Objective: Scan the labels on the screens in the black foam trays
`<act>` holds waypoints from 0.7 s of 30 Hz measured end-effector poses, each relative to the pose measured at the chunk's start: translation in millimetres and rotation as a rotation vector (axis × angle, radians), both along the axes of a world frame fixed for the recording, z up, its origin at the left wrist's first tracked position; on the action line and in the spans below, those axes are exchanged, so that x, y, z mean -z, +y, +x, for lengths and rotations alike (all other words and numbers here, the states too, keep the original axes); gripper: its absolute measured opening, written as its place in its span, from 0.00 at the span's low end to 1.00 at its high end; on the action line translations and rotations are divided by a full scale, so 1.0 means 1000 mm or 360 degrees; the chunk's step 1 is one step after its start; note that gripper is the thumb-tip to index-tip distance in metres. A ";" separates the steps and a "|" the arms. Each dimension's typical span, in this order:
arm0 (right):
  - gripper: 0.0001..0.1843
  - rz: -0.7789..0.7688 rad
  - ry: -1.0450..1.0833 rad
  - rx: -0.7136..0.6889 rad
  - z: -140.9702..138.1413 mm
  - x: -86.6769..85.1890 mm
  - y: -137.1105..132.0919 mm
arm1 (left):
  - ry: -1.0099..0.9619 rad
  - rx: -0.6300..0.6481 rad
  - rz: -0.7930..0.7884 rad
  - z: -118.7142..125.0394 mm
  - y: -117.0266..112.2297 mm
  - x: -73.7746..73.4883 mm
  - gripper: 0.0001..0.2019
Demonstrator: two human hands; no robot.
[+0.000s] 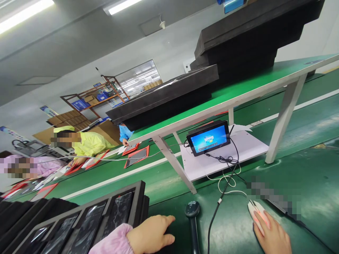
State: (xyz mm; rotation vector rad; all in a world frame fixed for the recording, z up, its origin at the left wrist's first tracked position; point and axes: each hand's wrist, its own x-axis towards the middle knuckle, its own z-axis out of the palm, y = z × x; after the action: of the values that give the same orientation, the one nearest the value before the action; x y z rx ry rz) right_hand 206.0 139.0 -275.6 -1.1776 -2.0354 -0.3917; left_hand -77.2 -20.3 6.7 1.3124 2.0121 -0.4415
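Left hand (151, 233) splays beside a scanner (193, 215) while right hand (275, 235) clasps a mouse (253, 209).

Bright ceiling tubes (25, 16), red glow on white mouse (251, 209), sheen across green bench (233, 222), soft background

The right hand (275, 234) holds a white mouse (254, 216) on the green bench (304, 169); the left hand (152, 233), fingers spread, is near a scanner (193, 225) and a black foam tray (137, 201).
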 end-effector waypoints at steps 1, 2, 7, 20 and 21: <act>0.21 0.0012 -0.0001 -0.0002 0.000 -0.001 0.000 | 0.0001 0.0000 0.0006 0.000 0.000 0.000 0.30; 0.21 0.0019 0.0002 -0.0002 0.000 0.000 0.000 | 0.0000 0.0000 0.0006 0.000 0.000 0.000 0.30; 0.20 -0.0054 0.0051 -0.0002 0.001 0.010 -0.001 | -0.0003 0.0000 -0.0014 -0.001 -0.001 0.001 0.30; 0.19 0.0021 0.0058 -0.0005 0.000 0.019 0.002 | -0.0024 0.0137 -0.0012 0.001 0.005 0.002 0.28; 0.19 -0.0008 0.0050 -0.0009 0.002 0.026 0.003 | -0.0042 0.0171 0.0022 0.003 0.007 -0.003 0.28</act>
State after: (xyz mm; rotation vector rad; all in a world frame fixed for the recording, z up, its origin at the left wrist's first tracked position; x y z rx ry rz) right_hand 207.7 142.4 -301.3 -1.1739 -2.0132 -0.3637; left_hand -74.0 -12.8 9.6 1.4320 1.9324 -0.4578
